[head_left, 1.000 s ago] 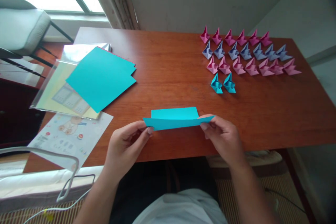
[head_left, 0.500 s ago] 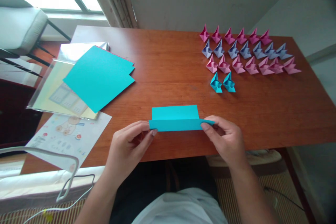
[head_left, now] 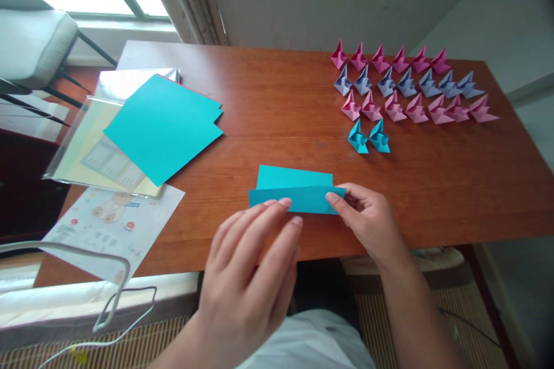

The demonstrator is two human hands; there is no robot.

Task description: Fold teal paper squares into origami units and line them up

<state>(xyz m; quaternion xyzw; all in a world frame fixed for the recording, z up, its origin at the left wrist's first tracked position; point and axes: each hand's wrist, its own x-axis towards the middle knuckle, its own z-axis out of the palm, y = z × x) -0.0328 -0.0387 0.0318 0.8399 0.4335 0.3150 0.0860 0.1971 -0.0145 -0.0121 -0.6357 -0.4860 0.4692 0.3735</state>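
A turquoise sheet of origami paper (head_left: 298,200), folded lengthwise, is held at the table's near side; its back flap stands up behind the front strip. My right hand (head_left: 366,216) pinches the strip's right end, thumb in front and fingers behind. In front of the paper is my left hand (head_left: 255,271), raised with thumb and fingers apart and nothing between them. Its fingertips overlap the strip's lower edge in view; whether they touch it I cannot tell. Behind the paper stand two turquoise folded paper pieces (head_left: 358,137).
Rows of dark pink (head_left: 380,60), lilac (head_left: 385,83) and light pink folded pieces (head_left: 395,107) fill the table's far right. Turquoise sheets (head_left: 167,127) lie on a clear plastic packet (head_left: 71,144) at left, beside a printed white sheet (head_left: 108,230). A white bent tube (head_left: 95,251) crosses the lower left.
My left hand has let go of the paper's left end and moved right and nearer the camera, fingers spreading. The paper has tilted slightly, still in my right hand.
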